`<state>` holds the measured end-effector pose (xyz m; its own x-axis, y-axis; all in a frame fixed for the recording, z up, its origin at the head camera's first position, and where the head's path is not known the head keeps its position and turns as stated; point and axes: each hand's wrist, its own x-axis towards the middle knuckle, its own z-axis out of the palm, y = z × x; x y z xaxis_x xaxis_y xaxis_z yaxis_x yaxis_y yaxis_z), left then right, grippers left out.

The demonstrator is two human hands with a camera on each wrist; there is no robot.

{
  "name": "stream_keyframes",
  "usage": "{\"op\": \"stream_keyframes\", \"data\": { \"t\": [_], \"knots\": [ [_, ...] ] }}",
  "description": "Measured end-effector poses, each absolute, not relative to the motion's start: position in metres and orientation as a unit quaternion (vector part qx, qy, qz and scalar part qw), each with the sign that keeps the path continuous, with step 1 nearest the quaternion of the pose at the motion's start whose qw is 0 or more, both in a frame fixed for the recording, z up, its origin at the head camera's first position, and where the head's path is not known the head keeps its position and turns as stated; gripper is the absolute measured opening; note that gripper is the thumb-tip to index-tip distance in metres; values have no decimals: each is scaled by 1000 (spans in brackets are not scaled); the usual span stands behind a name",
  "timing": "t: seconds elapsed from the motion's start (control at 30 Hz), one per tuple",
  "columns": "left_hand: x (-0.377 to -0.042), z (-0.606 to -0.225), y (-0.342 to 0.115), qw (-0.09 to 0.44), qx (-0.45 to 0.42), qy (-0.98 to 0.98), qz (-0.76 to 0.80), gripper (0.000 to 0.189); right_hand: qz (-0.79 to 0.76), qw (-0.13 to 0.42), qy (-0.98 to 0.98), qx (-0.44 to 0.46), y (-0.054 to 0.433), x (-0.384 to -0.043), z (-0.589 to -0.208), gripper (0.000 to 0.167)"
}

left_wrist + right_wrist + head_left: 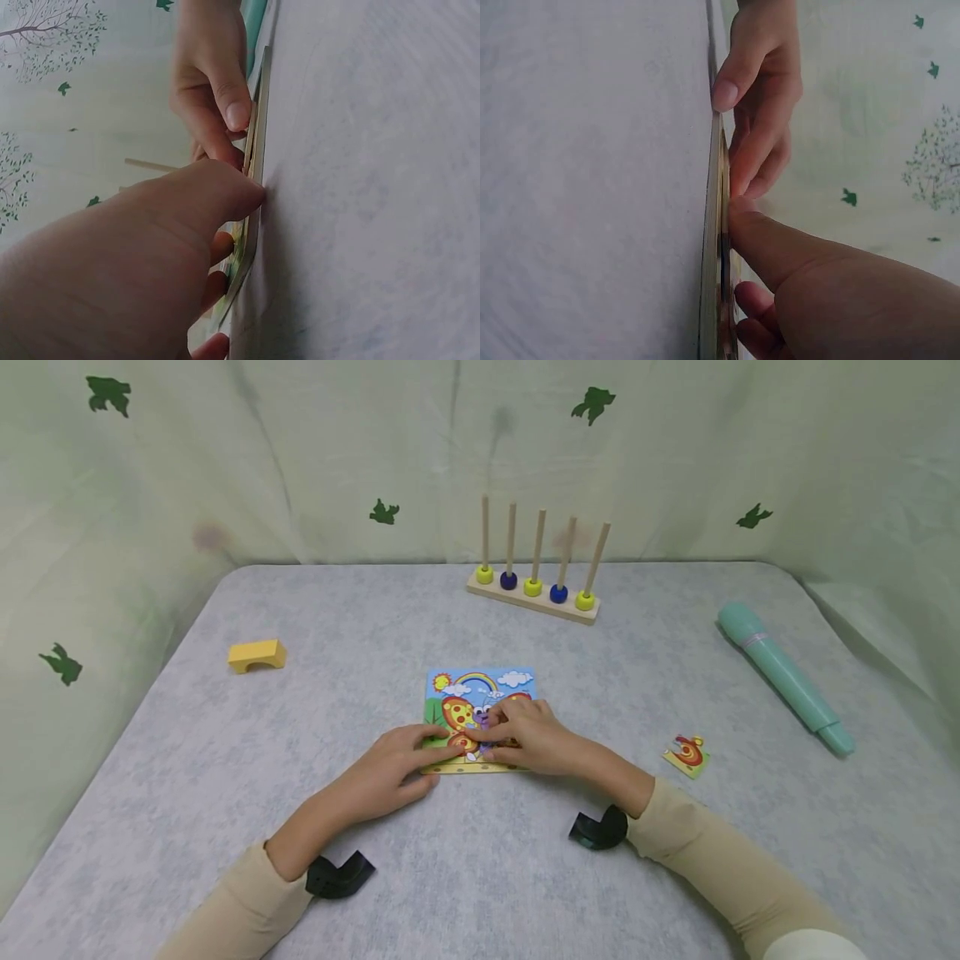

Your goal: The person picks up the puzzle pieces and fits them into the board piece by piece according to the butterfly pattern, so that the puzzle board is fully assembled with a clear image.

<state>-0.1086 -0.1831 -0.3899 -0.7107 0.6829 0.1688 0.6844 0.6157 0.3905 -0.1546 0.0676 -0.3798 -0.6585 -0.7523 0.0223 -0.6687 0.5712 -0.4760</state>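
A butterfly jigsaw puzzle (480, 683) with a rainbow, sun and clouds lies on the table in front of the person. My left hand (397, 768) rests at its lower left corner, fingers stretched over the picture. Its thumb (244, 193) touches the board's near edge. From the right, my right hand (536, 739) reaches over the lower middle of the puzzle, thumb and forefinger on a puzzle piece (726, 161) that stands slightly proud of the board. Both hands' fingertips come close together there. Much of the butterfly's right wing is hidden under the right hand.
One loose puzzle piece (687, 755) lies right of the puzzle. Farther right is a teal toy microphone (783, 677). Behind stands a wooden peg stand (534, 600) with yellow and blue beads. A yellow arch block (257, 655) sits at the left.
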Motion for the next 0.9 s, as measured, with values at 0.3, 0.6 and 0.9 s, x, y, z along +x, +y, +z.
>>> {"op": "stream_keyframes", "data": {
  "t": [0.3,0.6,0.9],
  "knots": [
    [-107,-385,-181,-10,-368,-904,-219,41,-196,70,890,-406,68,-153,-378,39],
    [-108,-387,-181,-13,-363,-904,-227,40,-202,88,885,-410,71,-150,-374,45],
    [-109,-390,-183,-14,-356,-905,-234,40,-309,105,871,-368,106,-144,-350,60]
  ]
}}
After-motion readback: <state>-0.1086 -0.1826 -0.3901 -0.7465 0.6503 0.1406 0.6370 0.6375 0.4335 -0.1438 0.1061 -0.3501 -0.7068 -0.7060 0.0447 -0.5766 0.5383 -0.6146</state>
